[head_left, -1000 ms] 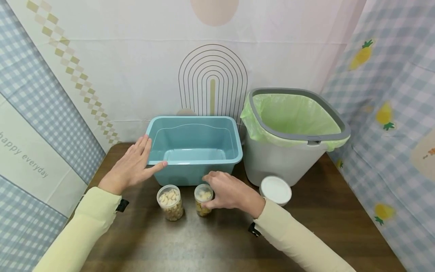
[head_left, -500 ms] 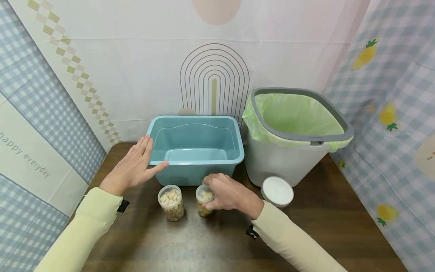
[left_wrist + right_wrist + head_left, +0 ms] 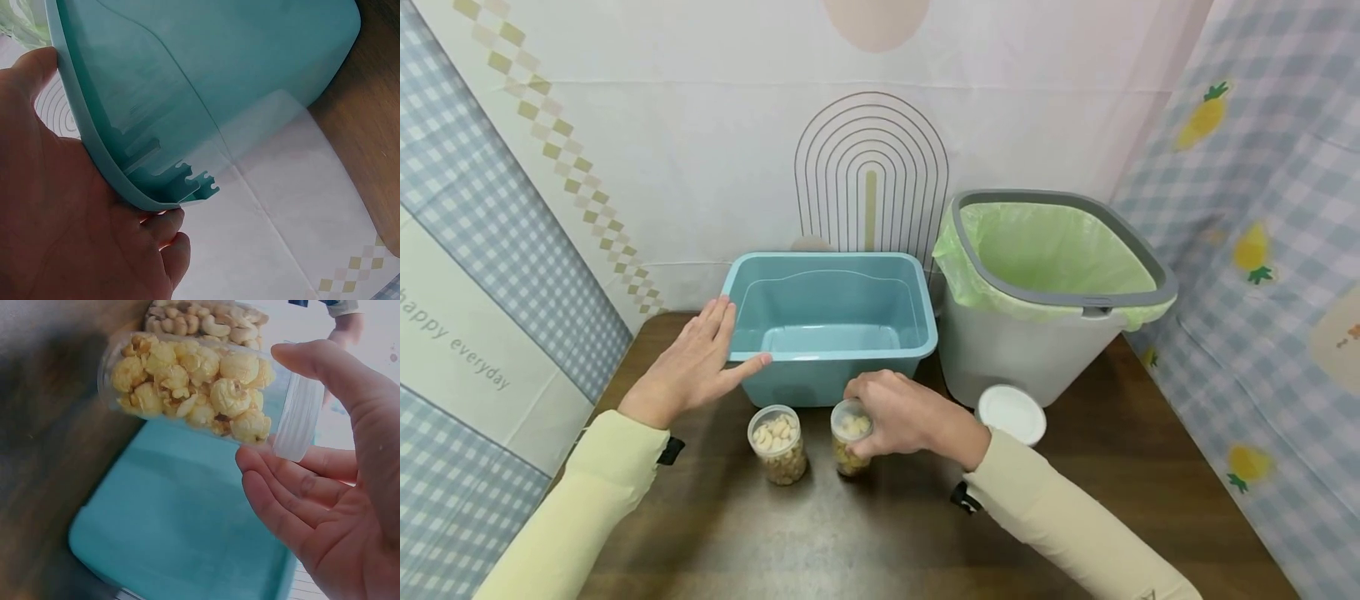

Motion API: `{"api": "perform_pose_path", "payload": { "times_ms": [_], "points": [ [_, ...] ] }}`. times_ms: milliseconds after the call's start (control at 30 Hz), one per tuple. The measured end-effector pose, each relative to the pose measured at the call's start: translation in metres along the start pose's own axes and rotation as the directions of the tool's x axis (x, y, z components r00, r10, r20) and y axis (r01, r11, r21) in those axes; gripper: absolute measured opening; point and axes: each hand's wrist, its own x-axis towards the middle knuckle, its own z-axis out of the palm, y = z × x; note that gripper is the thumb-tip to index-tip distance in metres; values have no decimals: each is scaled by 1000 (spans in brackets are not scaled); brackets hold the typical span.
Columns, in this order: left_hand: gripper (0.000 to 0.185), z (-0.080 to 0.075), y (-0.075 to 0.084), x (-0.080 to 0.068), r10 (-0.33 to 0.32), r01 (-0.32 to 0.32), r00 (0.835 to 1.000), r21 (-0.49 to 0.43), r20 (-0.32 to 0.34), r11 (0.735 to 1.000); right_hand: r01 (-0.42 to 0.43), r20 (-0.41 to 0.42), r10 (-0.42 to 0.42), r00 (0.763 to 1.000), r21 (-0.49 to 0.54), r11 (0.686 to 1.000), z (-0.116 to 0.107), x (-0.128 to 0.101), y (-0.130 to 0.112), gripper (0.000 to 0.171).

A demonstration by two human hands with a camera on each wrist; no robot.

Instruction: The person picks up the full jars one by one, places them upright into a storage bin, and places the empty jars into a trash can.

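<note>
In the head view, my left hand [image 3: 688,365] lies at the left side of a blue plastic basin [image 3: 826,358], fingers straight and thumb stretched along the front rim. The left wrist view has its thumb and fingertips touching the basin rim [image 3: 75,112]. My right hand [image 3: 913,417] holds a clear jar of popcorn [image 3: 848,454] near its top, thumb on one side and fingers on the other. Yellow popcorn [image 3: 187,384] fills that jar, and a translucent lid [image 3: 299,419] caps it. Just left of it stands a clear jar of cashews [image 3: 781,450].
Behind my right wrist stands a grey-white trash bin [image 3: 1015,358] with a green liner [image 3: 1045,250]. A white-lidded container [image 3: 1011,412] sits before the bin, partly covered by the right arm. Everything stands on a dark wooden table [image 3: 820,542] with patterned cloth [image 3: 700,150] around it.
My right hand and the popcorn jar have risen slightly. The left hand has stayed on the basin rim, and the cashew jar has not moved.
</note>
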Motion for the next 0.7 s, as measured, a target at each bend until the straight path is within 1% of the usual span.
{"api": "perform_pose_path", "payload": {
  "times_ms": [267, 700],
  "points": [
    [108, -1, -1, 1, -3, 3, 1000, -1, 8, 1000, 52, -9, -52, 999, -31, 998, -32, -1, -8, 35],
    [108, -1, 2, -1, -4, 4, 1000, 3, 14, 1000, 46, -15, -47, 999, -66, 997, -94, 4, -24, 43]
  ]
}}
